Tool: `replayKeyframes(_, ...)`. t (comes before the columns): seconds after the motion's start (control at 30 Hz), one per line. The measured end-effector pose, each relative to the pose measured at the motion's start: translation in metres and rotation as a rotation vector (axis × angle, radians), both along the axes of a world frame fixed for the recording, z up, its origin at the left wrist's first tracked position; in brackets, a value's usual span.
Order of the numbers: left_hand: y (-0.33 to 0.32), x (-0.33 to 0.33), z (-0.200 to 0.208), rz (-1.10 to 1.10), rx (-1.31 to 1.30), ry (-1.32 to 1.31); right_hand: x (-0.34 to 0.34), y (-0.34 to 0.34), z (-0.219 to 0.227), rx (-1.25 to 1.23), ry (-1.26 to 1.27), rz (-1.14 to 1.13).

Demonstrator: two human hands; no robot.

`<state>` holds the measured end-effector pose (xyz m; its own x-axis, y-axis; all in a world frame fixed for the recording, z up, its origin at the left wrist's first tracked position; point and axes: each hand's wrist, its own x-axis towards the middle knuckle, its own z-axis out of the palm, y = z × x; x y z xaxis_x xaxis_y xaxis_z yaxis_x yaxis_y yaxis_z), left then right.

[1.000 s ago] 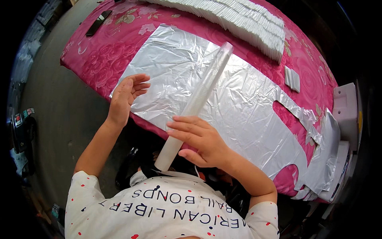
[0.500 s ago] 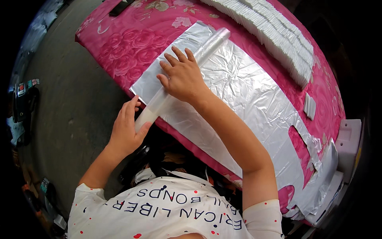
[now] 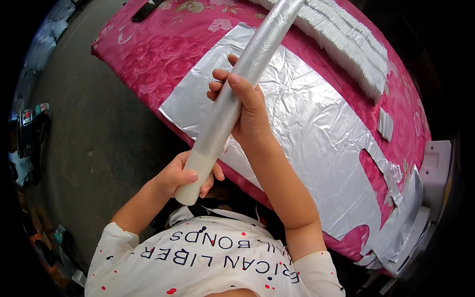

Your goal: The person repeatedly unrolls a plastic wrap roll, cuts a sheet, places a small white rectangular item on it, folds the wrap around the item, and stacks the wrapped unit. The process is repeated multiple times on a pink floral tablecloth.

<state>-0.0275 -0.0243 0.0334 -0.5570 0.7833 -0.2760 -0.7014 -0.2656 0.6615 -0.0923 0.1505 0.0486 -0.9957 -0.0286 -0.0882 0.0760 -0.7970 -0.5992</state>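
A long roller, wrapped in silvery film with a bare, pale end toward me, is held up at a slant over the table's near edge. Around its bare lower end closes my left hand, thumb on top. My right hand grips the middle from beneath, with its thumb over the upper side and its fingertips showing on the left. Under the roller lies a wrinkled silvery sheet, spread flat along the table. Cut-outs and torn strips mark the sheet's right end.
Pink flowered cloth covers the table. A long row of packed white folded pieces runs along the far side, with a small white bundle beside it. A dark object lies at the far left corner. White plastic parts stand at the right end.
The roller has come up off the sheet and nearer to me. My right hand has gone from lying spread on top of it to gripping it; my left hand has closed around its end.
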Motion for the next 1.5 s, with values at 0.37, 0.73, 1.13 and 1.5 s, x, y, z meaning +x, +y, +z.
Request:
replayKeyframes(0.37,0.069,0.010,0.001,-0.330,-0.266,0.175,0.080,0.079,0.014,0.259,-0.039,-0.335)
replayKeyframes(0.73,0.104,0.027,-0.013,-0.316,-0.535,0.671,0.125,0.100,-0.020,0.229,-0.225,-0.441)
replayKeyframes(1.13,0.044,0.040,-0.039,-0.677,-0.388,-0.112,0.180,0.260,-0.044,0.711,-0.374,-0.596)
replayKeyframes(1.5,0.045,0.037,-0.033,-0.678,-0.430,-0.160,0.180,0.247,-0.022,1.047,-0.403,-0.025)
